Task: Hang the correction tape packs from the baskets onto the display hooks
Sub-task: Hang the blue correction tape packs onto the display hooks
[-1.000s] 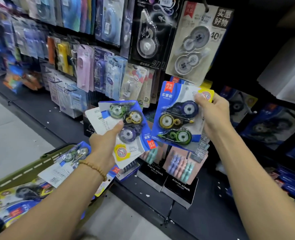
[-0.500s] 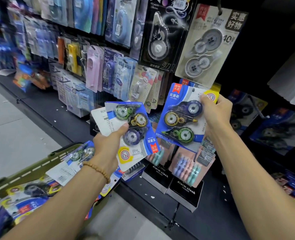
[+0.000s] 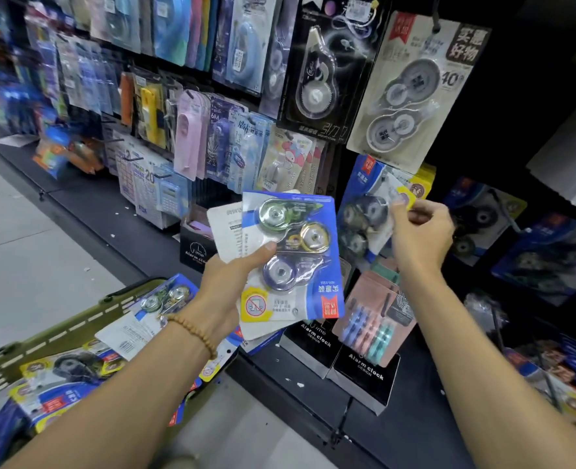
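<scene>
While the left hand (image 3: 227, 286) grips a fanned stack of packs (image 3: 290, 255) upside down at chest height, the right hand (image 3: 420, 235) is at the hanging step: its fingers pinch the yellow top corner of one pack (image 3: 367, 211) against the display, just under the grey card (image 3: 411, 93). The hook itself is hidden, so next, I judge, the pack's hole must be found and slid on. More packs lie in the green basket (image 3: 87, 321) below, forearm raised over it
</scene>
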A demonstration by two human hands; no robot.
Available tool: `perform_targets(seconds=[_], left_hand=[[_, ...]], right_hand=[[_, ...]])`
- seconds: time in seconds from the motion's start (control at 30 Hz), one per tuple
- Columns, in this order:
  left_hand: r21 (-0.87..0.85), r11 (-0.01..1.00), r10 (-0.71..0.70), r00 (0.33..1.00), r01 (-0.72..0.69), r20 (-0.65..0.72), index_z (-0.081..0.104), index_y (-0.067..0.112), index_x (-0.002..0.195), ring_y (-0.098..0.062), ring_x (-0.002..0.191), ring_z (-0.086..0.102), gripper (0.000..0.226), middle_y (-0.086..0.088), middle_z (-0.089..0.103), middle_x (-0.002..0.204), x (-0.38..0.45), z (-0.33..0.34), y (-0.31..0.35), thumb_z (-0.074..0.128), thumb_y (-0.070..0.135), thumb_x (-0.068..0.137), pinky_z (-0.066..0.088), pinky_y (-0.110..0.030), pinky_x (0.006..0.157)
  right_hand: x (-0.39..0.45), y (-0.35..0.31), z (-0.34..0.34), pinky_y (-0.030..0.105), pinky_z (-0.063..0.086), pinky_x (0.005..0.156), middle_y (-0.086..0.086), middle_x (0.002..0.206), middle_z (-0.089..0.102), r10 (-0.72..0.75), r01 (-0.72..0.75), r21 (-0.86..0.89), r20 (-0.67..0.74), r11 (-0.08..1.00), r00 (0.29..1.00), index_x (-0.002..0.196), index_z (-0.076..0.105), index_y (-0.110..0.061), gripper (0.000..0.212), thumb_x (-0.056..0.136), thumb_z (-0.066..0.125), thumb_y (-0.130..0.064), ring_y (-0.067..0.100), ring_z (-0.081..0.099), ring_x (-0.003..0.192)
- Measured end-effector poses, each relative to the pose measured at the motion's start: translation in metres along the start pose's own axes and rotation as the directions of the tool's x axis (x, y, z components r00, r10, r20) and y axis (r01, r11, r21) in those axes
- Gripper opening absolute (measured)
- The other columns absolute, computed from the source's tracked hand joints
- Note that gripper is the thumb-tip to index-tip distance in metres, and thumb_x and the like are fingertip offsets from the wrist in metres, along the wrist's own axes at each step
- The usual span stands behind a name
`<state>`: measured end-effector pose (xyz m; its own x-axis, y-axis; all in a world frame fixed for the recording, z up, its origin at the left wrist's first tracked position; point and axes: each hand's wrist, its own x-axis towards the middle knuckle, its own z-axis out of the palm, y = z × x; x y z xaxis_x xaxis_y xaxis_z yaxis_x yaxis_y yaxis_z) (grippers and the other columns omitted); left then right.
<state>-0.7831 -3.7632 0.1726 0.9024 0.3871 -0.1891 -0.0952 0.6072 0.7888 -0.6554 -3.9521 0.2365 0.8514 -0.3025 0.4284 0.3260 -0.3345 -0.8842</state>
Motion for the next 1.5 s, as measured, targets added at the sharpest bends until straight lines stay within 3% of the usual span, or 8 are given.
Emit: perform_targets(seconds=[0.3, 0.4, 0.53, 0.77, 0.93, 1.1, 1.27, 1.5], left_hand=[[0.011, 0.999, -0.047, 0.996, 0.046, 0.079, 0.071, 0.005, 0.117, -0.038, 0.101, 0.072, 0.039, -0.016, 0.075, 0.111, -0.007, 0.023, -0.014, 0.077, 0.008, 0.079, 0.059, -0.054, 0.087], [0.027, 0.999, -0.042, 0.994, 0.039, 0.098, 0.07, 0.004, 0.119, -0.041, 0.107, 0.07, 0.052, -0.018, 0.074, 0.113, -0.006, 0.027, -0.015, 0.08, 0.014, 0.068, 0.054, -0.061, 0.094], [0.039, 0.998, -0.055, 0.988, 0.05, 0.145, 0.069, 0.005, 0.12, -0.042, 0.107, 0.069, 0.055, -0.019, 0.074, 0.114, -0.005, 0.031, -0.018, 0.08, 0.015, 0.067, 0.054, -0.06, 0.095], [0.104, 0.994, -0.061, 0.979, 0.041, 0.196, 0.071, 0.009, 0.111, -0.027, 0.088, 0.075, 0.048, -0.011, 0.077, 0.104, -0.003, 0.031, -0.021, 0.079, 0.011, 0.064, 0.061, -0.044, 0.078], [0.192, 0.981, -0.022, 0.993, 0.001, 0.112, 0.07, 0.008, 0.107, -0.024, 0.079, 0.076, 0.025, -0.011, 0.079, 0.095, -0.003, 0.027, -0.018, 0.072, -0.003, 0.085, 0.061, -0.037, 0.065], [0.378, 0.926, -0.052, 0.986, -0.013, 0.159, 0.072, 0.011, 0.099, -0.022, 0.079, 0.076, 0.018, -0.009, 0.079, 0.095, -0.004, 0.021, -0.011, 0.074, -0.001, 0.085, 0.061, -0.035, 0.069], [0.367, 0.93, -0.044, 0.983, -0.025, 0.179, 0.073, 0.008, 0.104, -0.025, 0.084, 0.076, 0.022, -0.01, 0.078, 0.099, -0.005, 0.027, -0.016, 0.075, -0.001, 0.084, 0.062, -0.037, 0.072], [0.249, 0.968, 0.038, 0.999, -0.044, 0.028, 0.072, 0.014, 0.103, -0.022, 0.088, 0.075, 0.014, -0.005, 0.078, 0.1, 0.004, 0.029, -0.021, 0.071, 0.007, 0.091, 0.06, -0.036, 0.07]], right_hand=[[-0.01, 0.005, -0.013, 0.046, 0.052, 0.093, -0.005, 0.094, 0.056, 0.151, -0.151, 0.011, -0.032, 0.989, 0.988, 0.109, 0.052, -0.017, 0.029, 0.09, 0.071, -0.028, 0.017, 0.057, 0.09], [-0.024, 0.003, -0.022, 0.038, 0.056, 0.079, -0.006, 0.084, 0.068, 0.088, -0.094, 0.002, 0.316, 0.996, 0.945, 0.088, 0.067, -0.02, 0.014, 0.092, 0.071, -0.033, 0.017, 0.065, 0.082], [-0.034, 0.001, -0.026, 0.032, 0.057, 0.078, 0.0, 0.098, 0.078, 0.118, -0.213, 0.064, 0.664, 0.975, 0.738, 0.111, 0.07, -0.012, 0.029, 0.088, 0.076, -0.028, 0.018, 0.075, 0.091], [-0.036, 0.007, -0.023, 0.052, 0.06, 0.086, 0.006, 0.098, 0.076, 0.334, -0.494, 0.357, 0.424, 0.793, 0.842, 0.113, 0.065, -0.008, 0.022, 0.094, 0.07, -0.018, 0.028, 0.074, 0.091], [-0.047, 0.011, -0.031, 0.027, 0.056, 0.055, 0.0, 0.08, 0.073, 0.417, -0.59, 0.389, 0.443, 0.708, 0.793, 0.103, 0.066, -0.01, 0.013, 0.092, 0.072, -0.01, 0.012, 0.069, 0.063], [-0.024, 0.016, -0.06, 0.036, 0.046, 0.105, -0.002, 0.135, 0.052, 0.177, -0.128, -0.15, 0.386, 0.98, 0.906, 0.15, 0.034, -0.015, 0.098, 0.072, 0.091, -0.03, 0.014, 0.055, 0.119], [-0.014, 0.013, -0.077, 0.032, 0.061, 0.081, 0.004, 0.098, 0.078, 0.158, -0.111, -0.113, 0.718, 0.987, 0.678, 0.113, 0.065, -0.006, 0.044, 0.074, 0.087, -0.007, 0.019, 0.074, 0.09], [0.0, 0.024, -0.075, 0.037, 0.058, 0.075, 0.006, 0.097, 0.077, 0.196, -0.332, 0.308, 0.398, 0.891, 0.896, 0.115, 0.063, -0.007, 0.039, 0.08, 0.079, -0.003, 0.019, 0.074, 0.085]])
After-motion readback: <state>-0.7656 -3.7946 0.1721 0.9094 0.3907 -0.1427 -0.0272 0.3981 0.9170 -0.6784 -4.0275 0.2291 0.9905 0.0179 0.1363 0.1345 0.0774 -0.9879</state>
